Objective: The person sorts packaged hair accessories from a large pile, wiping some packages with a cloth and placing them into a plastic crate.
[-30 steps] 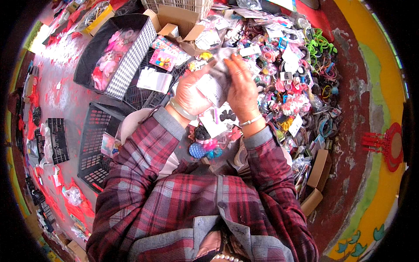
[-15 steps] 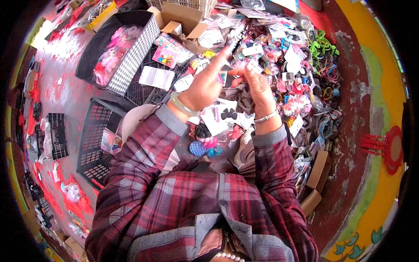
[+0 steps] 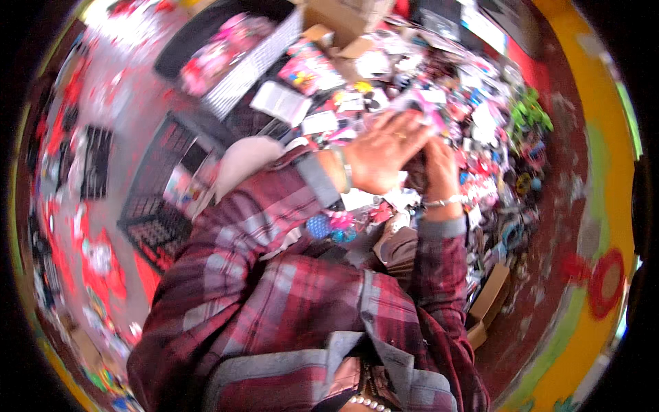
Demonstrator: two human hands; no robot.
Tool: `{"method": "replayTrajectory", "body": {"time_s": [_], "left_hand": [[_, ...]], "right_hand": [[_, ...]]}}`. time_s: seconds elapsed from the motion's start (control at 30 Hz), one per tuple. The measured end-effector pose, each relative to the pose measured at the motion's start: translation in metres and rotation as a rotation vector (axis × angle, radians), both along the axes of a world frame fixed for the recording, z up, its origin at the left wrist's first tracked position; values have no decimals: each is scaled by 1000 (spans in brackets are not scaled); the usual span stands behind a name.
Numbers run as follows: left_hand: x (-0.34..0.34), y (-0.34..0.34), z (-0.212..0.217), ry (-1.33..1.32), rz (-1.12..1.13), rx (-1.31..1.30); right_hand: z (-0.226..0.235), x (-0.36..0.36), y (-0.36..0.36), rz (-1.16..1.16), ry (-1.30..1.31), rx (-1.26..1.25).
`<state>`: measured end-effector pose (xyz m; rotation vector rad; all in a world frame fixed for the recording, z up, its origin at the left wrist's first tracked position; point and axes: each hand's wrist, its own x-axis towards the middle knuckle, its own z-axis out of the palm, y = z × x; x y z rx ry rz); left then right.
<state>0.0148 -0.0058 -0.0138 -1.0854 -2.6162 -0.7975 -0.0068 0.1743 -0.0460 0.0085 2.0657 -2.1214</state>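
My left hand [image 3: 384, 150] reaches across to the right, back up, its fingers stretched out over the fingertips of my right hand [image 3: 441, 172]. The right fingers are bent inward and partly covered, so what they grip cannot be made out. A pink packet or card [image 3: 434, 118], blurred, shows just beyond the fingertips. Dark brown fabric [image 3: 414, 170] lies between the two palms. Below the hands, near my shoe [image 3: 392, 230], are a blue dotted ball [image 3: 318, 226] and a pink one [image 3: 341, 219].
A large pile of packaged hair accessories [image 3: 480, 137] spreads ahead and right, with green pieces [image 3: 530, 113] at its edge. To the left stand a black plastic crate [image 3: 161, 185] and a checked bin [image 3: 250, 65] of pink items. Cardboard boxes [image 3: 343, 17] stand behind; another [image 3: 491, 299] lies lower right.
The view has shifted, so the surroundings appear displaced to the right. My left hand has swung from upright and apart down to the right, over my right hand's fingertips.
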Motion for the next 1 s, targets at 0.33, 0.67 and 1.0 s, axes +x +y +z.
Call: {"method": "replayTrajectory", "body": {"time_s": [0.33,0.67,1.0], "left_hand": [[53,-112,46,-329,312,745],[153,-267,10,-463,568,1207],[363,-506,-276,-391,2098,981]], "right_hand": [[74,57,-50,95,234,348],[116,88,-185,692,245,315],[66,96,-223,683,72,334]]}}
